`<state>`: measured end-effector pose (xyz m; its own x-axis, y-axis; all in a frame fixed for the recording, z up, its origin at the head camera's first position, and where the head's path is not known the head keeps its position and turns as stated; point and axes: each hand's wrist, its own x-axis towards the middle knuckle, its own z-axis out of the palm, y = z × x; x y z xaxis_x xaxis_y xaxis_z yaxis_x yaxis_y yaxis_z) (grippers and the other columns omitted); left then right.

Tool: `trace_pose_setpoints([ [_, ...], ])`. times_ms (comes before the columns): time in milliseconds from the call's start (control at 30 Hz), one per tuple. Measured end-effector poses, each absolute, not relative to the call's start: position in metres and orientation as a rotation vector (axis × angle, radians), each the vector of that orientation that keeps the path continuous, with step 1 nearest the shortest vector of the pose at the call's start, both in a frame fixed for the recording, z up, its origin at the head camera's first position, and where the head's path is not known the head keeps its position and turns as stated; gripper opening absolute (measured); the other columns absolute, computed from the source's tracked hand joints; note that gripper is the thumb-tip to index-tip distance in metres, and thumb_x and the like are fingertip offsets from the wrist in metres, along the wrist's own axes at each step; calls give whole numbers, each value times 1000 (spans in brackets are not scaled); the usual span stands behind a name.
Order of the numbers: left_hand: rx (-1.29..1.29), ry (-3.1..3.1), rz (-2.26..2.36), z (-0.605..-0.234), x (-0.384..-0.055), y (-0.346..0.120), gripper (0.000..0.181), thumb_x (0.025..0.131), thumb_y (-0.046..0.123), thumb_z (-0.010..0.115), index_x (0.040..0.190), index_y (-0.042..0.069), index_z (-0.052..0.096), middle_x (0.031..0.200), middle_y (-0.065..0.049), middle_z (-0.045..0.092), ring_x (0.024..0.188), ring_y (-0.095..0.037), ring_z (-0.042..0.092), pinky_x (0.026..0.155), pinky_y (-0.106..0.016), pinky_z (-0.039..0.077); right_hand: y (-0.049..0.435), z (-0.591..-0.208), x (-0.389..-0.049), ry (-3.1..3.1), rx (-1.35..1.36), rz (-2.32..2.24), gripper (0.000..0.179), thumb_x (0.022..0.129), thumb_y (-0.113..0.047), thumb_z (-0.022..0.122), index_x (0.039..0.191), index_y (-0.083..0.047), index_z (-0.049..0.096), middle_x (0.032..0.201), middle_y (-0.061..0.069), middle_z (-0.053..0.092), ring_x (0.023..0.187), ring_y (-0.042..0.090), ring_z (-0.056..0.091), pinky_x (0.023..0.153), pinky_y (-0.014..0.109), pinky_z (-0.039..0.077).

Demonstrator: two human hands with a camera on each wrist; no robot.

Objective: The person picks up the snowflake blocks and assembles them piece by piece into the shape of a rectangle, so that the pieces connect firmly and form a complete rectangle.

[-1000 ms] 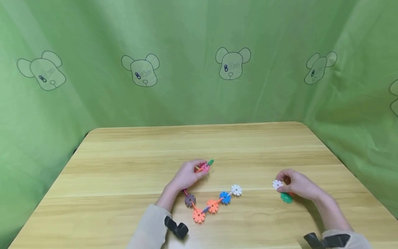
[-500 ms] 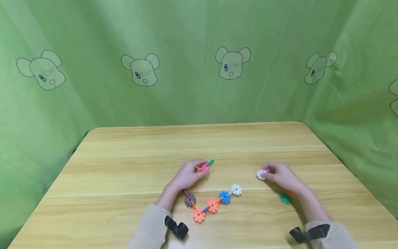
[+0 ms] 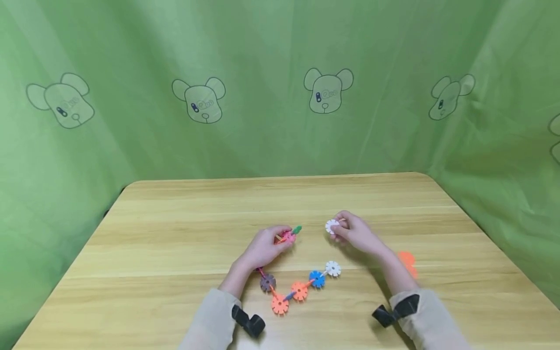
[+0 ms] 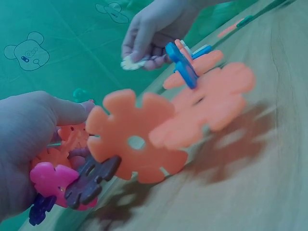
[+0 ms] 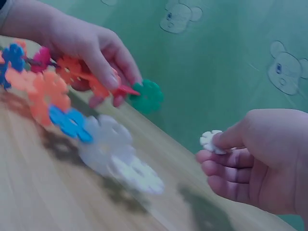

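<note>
My left hand (image 3: 262, 247) grips one end of a chain of slotted snowflake discs. A pink disc (image 3: 289, 236) shows at its fingertips, and a green disc (image 5: 147, 97) sticks out beyond them. From under that hand the chain runs toward the front through a brown-purple disc (image 3: 268, 283) and an orange disc (image 3: 280, 305). It then bends right through a blue disc (image 3: 317, 279) to a white end disc (image 3: 333, 269). Between thumb and fingers, my right hand (image 3: 356, 234) pinches a loose white snowflake disc (image 3: 331, 226), a short gap right of the green one.
Loose orange discs (image 3: 406, 258) lie on the wooden table (image 3: 197, 209), partly behind the right forearm. A green disc (image 4: 244, 21) lies beside them, hidden by that arm in the head view. A green curtain (image 3: 262, 43) with bear-head drawings hangs behind the table.
My right hand has moved left and away from me with the white disc, leaving the loose orange and green discs behind. The left hand and the chain have stayed in place.
</note>
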<state>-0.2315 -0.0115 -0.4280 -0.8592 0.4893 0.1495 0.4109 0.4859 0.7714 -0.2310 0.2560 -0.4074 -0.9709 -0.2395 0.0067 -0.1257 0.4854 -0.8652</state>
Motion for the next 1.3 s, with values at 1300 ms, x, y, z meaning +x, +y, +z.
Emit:
trace_pose_setpoints([
  [1300, 808, 2625, 1330, -429, -231, -10, 43, 88, 25, 64, 126, 6, 57, 117, -10, 61, 89, -17, 57, 80, -34, 47, 192, -414, -235, 2383, -67, -1911, 31, 86, 1, 59, 115, 8, 49, 75, 18, 64, 59, 20, 59, 54, 26, 52],
])
